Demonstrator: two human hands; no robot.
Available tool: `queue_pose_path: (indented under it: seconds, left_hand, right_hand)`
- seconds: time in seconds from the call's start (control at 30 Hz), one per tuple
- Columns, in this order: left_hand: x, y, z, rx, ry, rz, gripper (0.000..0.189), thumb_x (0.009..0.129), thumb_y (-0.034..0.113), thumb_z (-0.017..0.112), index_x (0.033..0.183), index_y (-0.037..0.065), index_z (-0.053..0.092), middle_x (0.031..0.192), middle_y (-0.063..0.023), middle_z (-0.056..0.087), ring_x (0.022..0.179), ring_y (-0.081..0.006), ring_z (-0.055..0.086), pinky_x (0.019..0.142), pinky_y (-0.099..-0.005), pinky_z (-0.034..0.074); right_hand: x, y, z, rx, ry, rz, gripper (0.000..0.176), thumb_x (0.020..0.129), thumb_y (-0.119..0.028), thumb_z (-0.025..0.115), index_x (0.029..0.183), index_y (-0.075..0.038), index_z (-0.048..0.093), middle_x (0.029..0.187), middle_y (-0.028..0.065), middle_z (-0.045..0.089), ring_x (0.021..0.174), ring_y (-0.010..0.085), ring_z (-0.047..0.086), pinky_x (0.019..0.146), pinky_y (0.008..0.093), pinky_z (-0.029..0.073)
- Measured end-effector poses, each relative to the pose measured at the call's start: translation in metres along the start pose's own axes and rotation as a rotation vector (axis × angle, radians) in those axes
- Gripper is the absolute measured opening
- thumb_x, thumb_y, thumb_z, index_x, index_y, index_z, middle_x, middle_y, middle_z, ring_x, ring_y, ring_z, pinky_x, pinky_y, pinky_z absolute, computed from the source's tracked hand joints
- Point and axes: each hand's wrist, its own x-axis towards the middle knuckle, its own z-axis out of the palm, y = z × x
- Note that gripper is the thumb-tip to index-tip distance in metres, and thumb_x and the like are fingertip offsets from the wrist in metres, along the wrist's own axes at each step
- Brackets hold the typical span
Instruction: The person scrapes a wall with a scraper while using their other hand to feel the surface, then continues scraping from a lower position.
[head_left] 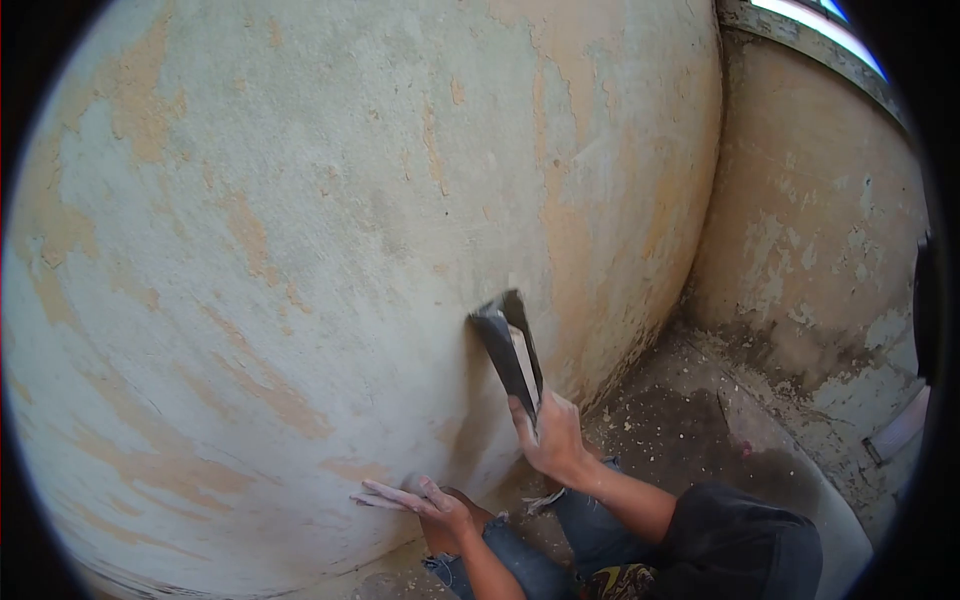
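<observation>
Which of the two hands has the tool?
The right hand, gripping the tool by its lower end. The left hand, lower in the view, has its fingers stretched out, with nothing visible in its grip.

This looks like a run-down room. The wall [340, 190] peels in patches, and the floor [670, 425] is stained, speckled with white.

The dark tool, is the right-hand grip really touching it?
Touching. The head view shows the right-hand grip closed on the dark tool at its lower end.
</observation>
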Motion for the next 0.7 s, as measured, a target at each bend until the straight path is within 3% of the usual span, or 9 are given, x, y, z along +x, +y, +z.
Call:
queue_pose_path:
  seconds: [0.3,0.53,0.63,0.7]
  left_hand:
    - [-0.002,0.019,-0.002,0.040,0.033,0.061,0.078,0.100,0.046,0.040,0.159,0.002,0.012,0.165,-0.0248,-0.003,0.153,-0.0396,-0.004,0.121,-0.0516,0.002]
    - [0.000,0.001,0.002,0.018,-0.001,-0.017,0.093,0.096,0.064,0.041,0.158,0.001,0.012,0.163,-0.0276,-0.007,0.152,-0.0416,-0.007,0.119,-0.0571,0.003]
    - [-0.004,0.004,-0.003,0.028,-0.021,-0.027,0.092,0.096,0.063,0.041,0.158,0.002,0.012,0.163,-0.0278,-0.007,0.152,-0.0416,-0.007,0.119,-0.0568,0.003]
    - [-0.003,0.005,0.000,0.074,0.023,0.012,0.082,0.098,0.053,0.040,0.159,0.004,0.013,0.163,-0.0281,-0.004,0.152,-0.0415,-0.003,0.120,-0.0541,0.002]
  right_hand:
    - [0.043,-0.007,-0.012,0.001,-0.016,0.052,0.029,0.095,-0.023,0.062,0.105,0.004,0.054,0.079,0.0266,0.062,0.078,0.0495,0.061,0.066,0.0529,0.047]
    - [-0.008,0.005,-0.002,0.038,-0.087,0.091,0.031,0.097,-0.024,0.060,0.110,0.004,0.055,0.083,0.0283,0.064,0.082,0.0504,0.062,0.068,0.0539,0.048]
    - [0.022,-0.007,-0.016,0.031,-0.095,0.109,0.033,0.097,-0.024,0.059,0.113,0.005,0.055,0.083,0.0286,0.064,0.082,0.0504,0.062,0.069,0.0538,0.048]
    - [0.032,-0.009,-0.018,0.032,-0.086,0.080,0.035,0.097,-0.025,0.059,0.115,0.005,0.055,0.083,0.0288,0.064,0.082,0.0503,0.062,0.070,0.0536,0.049]
